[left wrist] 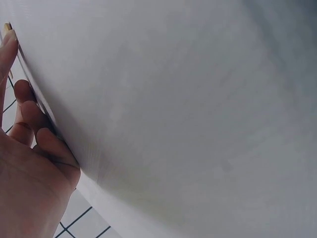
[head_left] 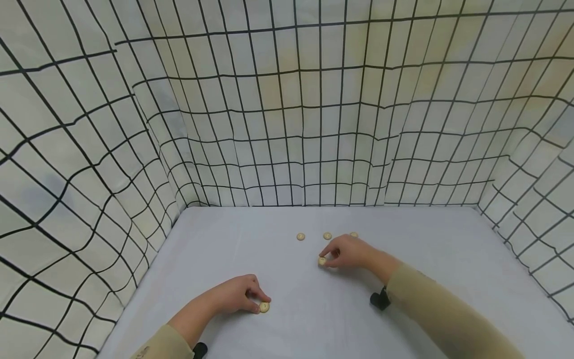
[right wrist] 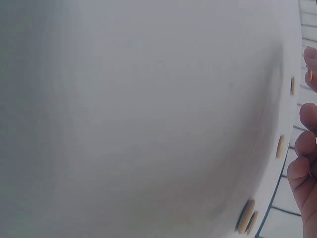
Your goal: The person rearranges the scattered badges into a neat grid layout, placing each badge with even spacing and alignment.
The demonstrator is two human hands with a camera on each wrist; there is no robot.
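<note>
In the head view my left hand (head_left: pixel 237 294) pinches a small round wooden disc (head_left: pixel 264 307) by its edge between thumb and forefinger, low over the white table. A dark mark shows on the disc's face. Farther forward and to the right, my right hand (head_left: pixel 349 252) pinches another such disc (head_left: pixel 322 261) between thumb and fingertips. Beyond it lie a left disc (head_left: pixel 301 236), a middle disc (head_left: pixel 327 236) and a right disc (head_left: pixel 354 234), the last partly hidden by the right hand. The right wrist view shows the pinched disc (right wrist: pixel 310 74) edge-on at the frame's border.
A white cloth-like surface (head_left: pixel 215 239) covers the table. Black netting (head_left: pixel 320 134) over pale sheeting rises at the back and both sides. Each wrist wears a small black device, such as the right one (head_left: pixel 380 299). Two discs sit close together in the right wrist view's lower corner (right wrist: pixel 246 216).
</note>
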